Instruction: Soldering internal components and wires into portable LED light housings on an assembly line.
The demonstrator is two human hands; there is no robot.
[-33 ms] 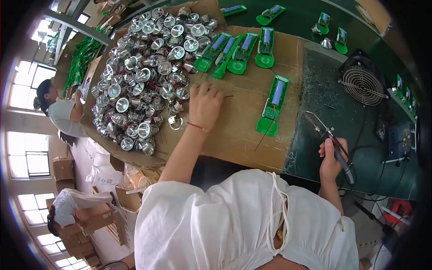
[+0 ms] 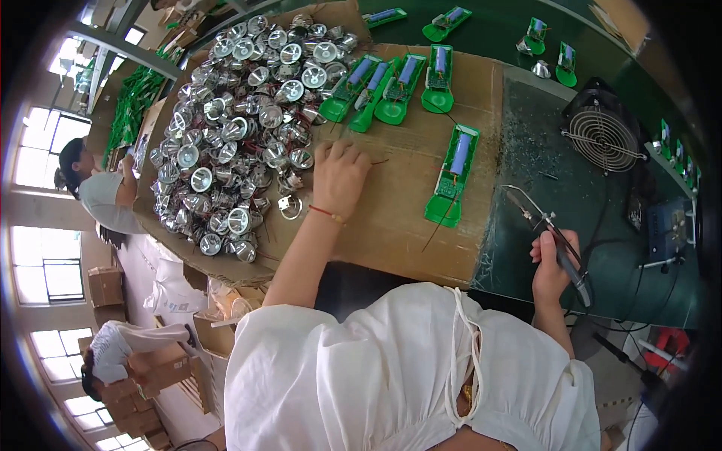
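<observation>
My left hand (image 2: 338,180) is over the cardboard beside the heap of silver reflector cups (image 2: 233,128), its fingers curled in. A thin reddish wire (image 2: 380,161) sticks out past the fingers; what they close on is hidden under the hand. On the right, my right hand (image 2: 553,263) grips a soldering iron (image 2: 565,259) with a thin curved metal tube along its tip. Between the hands lies a green casing (image 2: 451,177) with a blue cylindrical cell, a small circuit board and loose wires. A loose reflector cup (image 2: 289,207) rests near my left wrist.
Several similar green casings (image 2: 406,90) lie at the far edge of the cardboard sheet (image 2: 383,233). A fan with a round wire guard (image 2: 604,139) and a blue box (image 2: 668,229) stand on the right of the green table. Other people (image 2: 105,188) are at the left.
The whole view has shifted very slightly. Both hands keep the same place and hold; nothing else has visibly moved.
</observation>
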